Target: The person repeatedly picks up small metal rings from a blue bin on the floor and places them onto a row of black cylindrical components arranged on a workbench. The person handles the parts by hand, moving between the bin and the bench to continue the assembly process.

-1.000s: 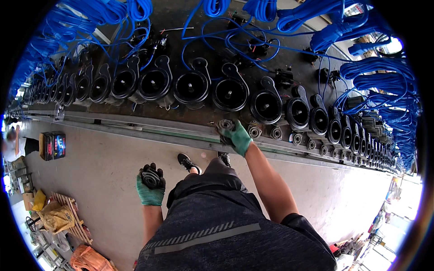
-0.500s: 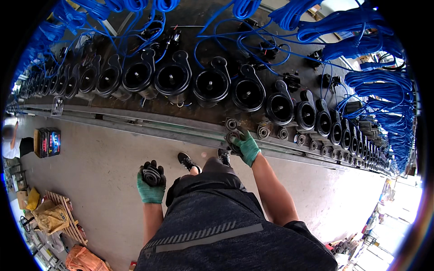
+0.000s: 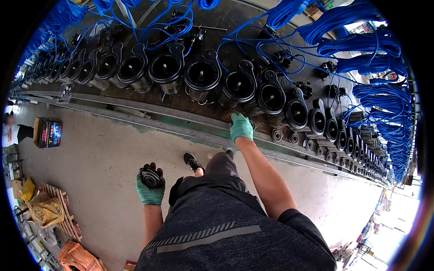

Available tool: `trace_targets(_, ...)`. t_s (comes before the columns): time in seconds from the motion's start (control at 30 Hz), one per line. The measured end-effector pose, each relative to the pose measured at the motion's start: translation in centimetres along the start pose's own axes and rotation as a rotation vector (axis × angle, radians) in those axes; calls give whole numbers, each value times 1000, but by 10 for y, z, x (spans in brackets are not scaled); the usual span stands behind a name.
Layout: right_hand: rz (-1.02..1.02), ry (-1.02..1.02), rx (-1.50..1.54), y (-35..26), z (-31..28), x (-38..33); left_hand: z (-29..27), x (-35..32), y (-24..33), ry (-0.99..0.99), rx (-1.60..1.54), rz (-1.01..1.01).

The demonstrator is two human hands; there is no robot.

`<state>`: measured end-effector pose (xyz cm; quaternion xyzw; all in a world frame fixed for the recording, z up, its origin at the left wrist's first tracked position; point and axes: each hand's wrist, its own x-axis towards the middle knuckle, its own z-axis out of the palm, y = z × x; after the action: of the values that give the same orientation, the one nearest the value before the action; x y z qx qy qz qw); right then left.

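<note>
My left hand [image 3: 150, 189], in a green glove, hangs at my side and grips a stack of dark round metal parts [image 3: 151, 176]. My right hand [image 3: 240, 127], also gloved in green, reaches forward onto the edge of a long workbench [image 3: 190, 118] and presses down over a small round part that the glove hides. Just behind it stands a row of black cylindrical motor housings [image 3: 201, 77] with their round openings facing me. More small round parts [image 3: 276, 135] lie along the bench edge to the right of my right hand.
Bundles of blue hoses [image 3: 361, 45] hang over the bench. A black and red box [image 3: 47, 132] sits on the concrete floor at left. A wooden pallet [image 3: 58, 212], tan sacks [image 3: 44, 208] and an orange bag [image 3: 74, 256] lie at lower left. A person [image 3: 13, 133] stands at the far left.
My view has shifted along the bench, so the housings slide left and up. My right hand moved from gripping a small part at the rail to pressing down on the bench edge. Left hand unchanged.
</note>
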<state>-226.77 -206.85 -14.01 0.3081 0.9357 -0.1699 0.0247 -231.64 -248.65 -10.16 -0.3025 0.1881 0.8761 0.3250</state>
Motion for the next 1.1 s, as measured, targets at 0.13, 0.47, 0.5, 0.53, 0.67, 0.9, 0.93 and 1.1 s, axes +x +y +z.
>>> trace_targets(0.13, -55, 2, 18, 13, 3, 4, -6, 5, 7, 2, -2, -17)
trace_targets(0.47, 51, 280, 285, 15, 14, 9, 32, 10, 5, 88, 88, 15)
trace_targets(0.5, 69, 309, 321, 14, 9, 10, 35, 9, 5, 87, 94, 13)
trace_targets(0.53, 79, 304, 332, 17, 9, 13, 38, 7, 5, 87, 100, 12)
trace_targets(0.67, 218, 191, 532, 22, 13, 21, 58, 6, 4, 106, 131, 15)
trace_targets(0.9, 410, -53, 737, 22, 34, 26, 86, 22, 4, 84, 202, 22)
trace_targets(0.93, 371, 12, 754, 21, 37, 23, 87, 24, 5, 76, 208, 25)
trace_targets(1.1, 450, -155, 1444, -7, 11, 24, 99, 41, 5, 153, 267, 54)
